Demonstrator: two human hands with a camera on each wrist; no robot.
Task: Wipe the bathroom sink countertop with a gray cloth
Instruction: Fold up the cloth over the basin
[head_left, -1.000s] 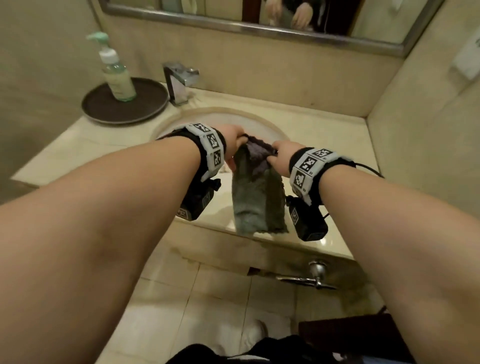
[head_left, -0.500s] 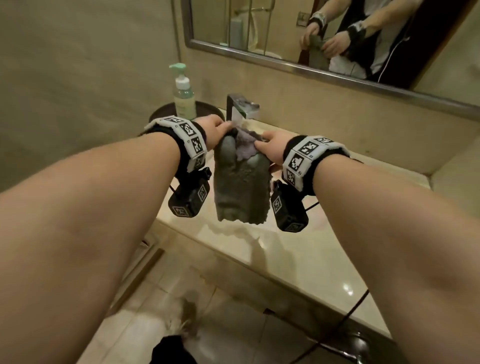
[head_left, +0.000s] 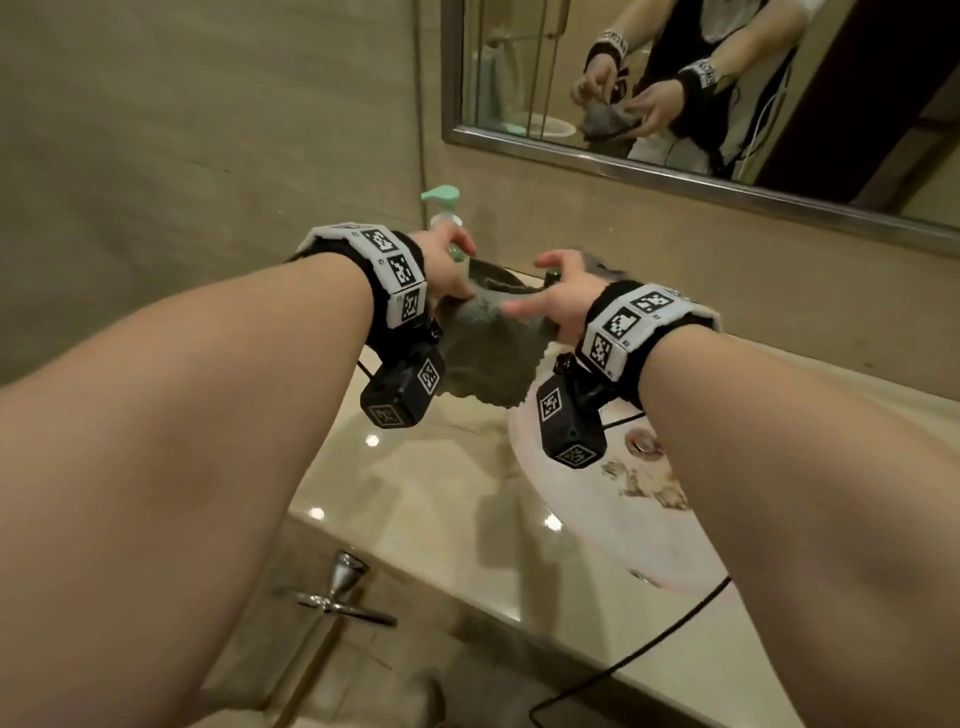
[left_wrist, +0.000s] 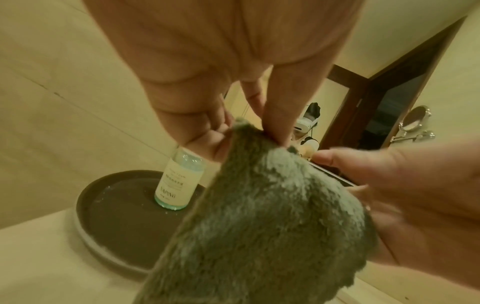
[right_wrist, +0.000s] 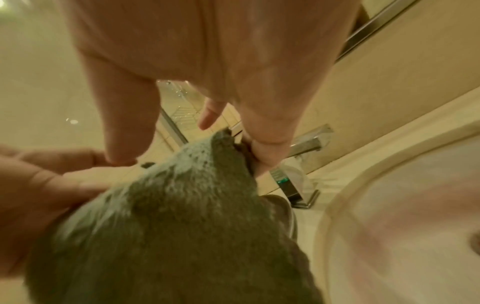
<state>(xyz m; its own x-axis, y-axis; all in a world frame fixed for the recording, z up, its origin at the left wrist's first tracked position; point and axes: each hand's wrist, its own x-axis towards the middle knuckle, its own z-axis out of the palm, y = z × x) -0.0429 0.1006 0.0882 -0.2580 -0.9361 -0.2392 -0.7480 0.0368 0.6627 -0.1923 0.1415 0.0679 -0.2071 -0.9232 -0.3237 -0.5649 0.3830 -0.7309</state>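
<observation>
The gray cloth (head_left: 483, 338) is held in the air above the countertop (head_left: 415, 483), left of the sink basin (head_left: 623, 519). One corner is pinched by the left hand (head_left: 447, 270), another by the right hand (head_left: 563, 299), whose other fingers are spread. Behind the cloth, a soap bottle (left_wrist: 179, 181) with a green pump is seen standing on a dark round tray (left_wrist: 114, 216), beside a chrome faucet (right_wrist: 303, 164). The bottle's label is too blurred to be read. The hands are reflected in the mirror (head_left: 675, 93).
</observation>
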